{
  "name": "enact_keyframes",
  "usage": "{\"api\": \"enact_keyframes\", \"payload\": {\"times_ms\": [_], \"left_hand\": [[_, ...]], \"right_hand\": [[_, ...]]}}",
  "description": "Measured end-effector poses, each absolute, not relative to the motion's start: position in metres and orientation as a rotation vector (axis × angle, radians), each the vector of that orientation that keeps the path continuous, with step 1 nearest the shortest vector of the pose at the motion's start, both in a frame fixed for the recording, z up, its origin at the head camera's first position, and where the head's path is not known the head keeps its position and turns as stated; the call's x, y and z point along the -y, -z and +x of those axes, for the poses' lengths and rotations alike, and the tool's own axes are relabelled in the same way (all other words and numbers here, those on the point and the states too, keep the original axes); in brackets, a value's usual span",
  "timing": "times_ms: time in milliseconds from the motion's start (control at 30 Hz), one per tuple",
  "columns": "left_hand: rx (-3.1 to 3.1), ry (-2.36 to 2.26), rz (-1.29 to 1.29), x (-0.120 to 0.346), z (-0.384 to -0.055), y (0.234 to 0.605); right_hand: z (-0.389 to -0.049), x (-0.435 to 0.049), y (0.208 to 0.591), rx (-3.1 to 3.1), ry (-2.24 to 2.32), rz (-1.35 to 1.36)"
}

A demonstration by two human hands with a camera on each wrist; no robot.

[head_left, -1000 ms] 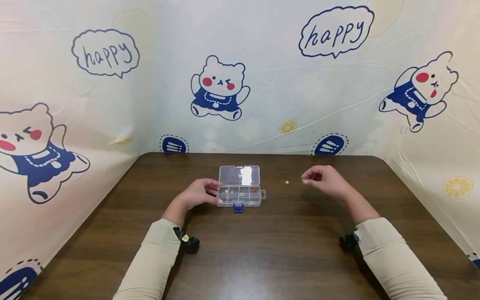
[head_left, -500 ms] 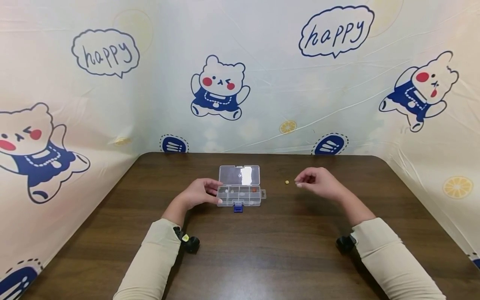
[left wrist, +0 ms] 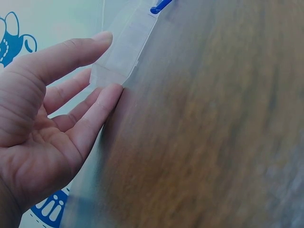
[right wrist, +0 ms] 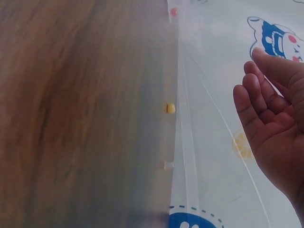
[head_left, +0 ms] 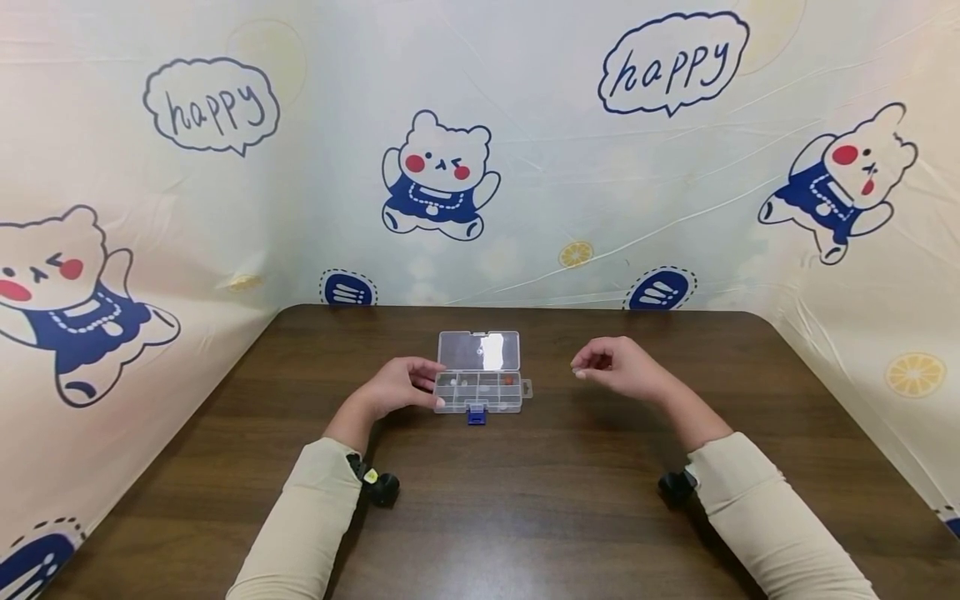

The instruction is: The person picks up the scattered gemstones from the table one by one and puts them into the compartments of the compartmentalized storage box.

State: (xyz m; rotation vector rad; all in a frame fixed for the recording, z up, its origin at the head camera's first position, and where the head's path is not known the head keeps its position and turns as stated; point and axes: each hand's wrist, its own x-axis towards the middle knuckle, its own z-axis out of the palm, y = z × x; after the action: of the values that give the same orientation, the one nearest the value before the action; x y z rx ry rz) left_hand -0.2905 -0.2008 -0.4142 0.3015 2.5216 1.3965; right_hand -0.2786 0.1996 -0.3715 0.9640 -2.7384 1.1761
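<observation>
A clear plastic compartment box (head_left: pixel 477 400) lies with its lid (head_left: pixel 459 350) raised at the back and a blue clasp (head_left: pixel 476 416) in front. Its compartments hold small white pieces (head_left: pixel 458 382) and an orange-red piece (head_left: pixel 508 380). My left hand (head_left: pixel 397 387) holds the box's left end between thumb and fingers. To the right of the box, my right hand (head_left: pixel 618 367) hovers with thumb and fingertips close together; nothing shows between them. In the right wrist view, a small yellow piece (right wrist: pixel 171 108) and a whitish one (right wrist: pixel 167 165) lie on the table. The right hand hides both in the head view.
The dark wooden table (head_left: pixel 480 508) extends on all sides of the box. A hanging cloth (head_left: pixel 540 183) printed with bears stands behind and beside it. A small black camera (head_left: pixel 382 490) sits on the left wrist, another camera (head_left: pixel 677 487) on the right.
My right hand has moved left toward the box and now covers the spot where the yellow piece was visible. The left hand and box have stayed put.
</observation>
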Motion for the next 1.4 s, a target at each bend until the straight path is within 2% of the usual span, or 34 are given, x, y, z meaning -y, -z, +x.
{"api": "enact_keyframes", "payload": {"times_ms": [500, 867, 1400], "left_hand": [[-2.518, -1.395, 0.284, 0.201, -0.292, 0.416], [-2.521, -1.395, 0.290, 0.200, -0.290, 0.414], [-2.527, -1.390, 0.293, 0.200, -0.289, 0.413]], "right_hand": [[-0.283, -0.173, 0.361, 2.798, -1.129, 1.040], [-0.289, -0.150, 0.354, 2.743, -1.036, 1.218], [-0.293, -0.119, 0.353, 2.730, -1.079, 1.329]]}}
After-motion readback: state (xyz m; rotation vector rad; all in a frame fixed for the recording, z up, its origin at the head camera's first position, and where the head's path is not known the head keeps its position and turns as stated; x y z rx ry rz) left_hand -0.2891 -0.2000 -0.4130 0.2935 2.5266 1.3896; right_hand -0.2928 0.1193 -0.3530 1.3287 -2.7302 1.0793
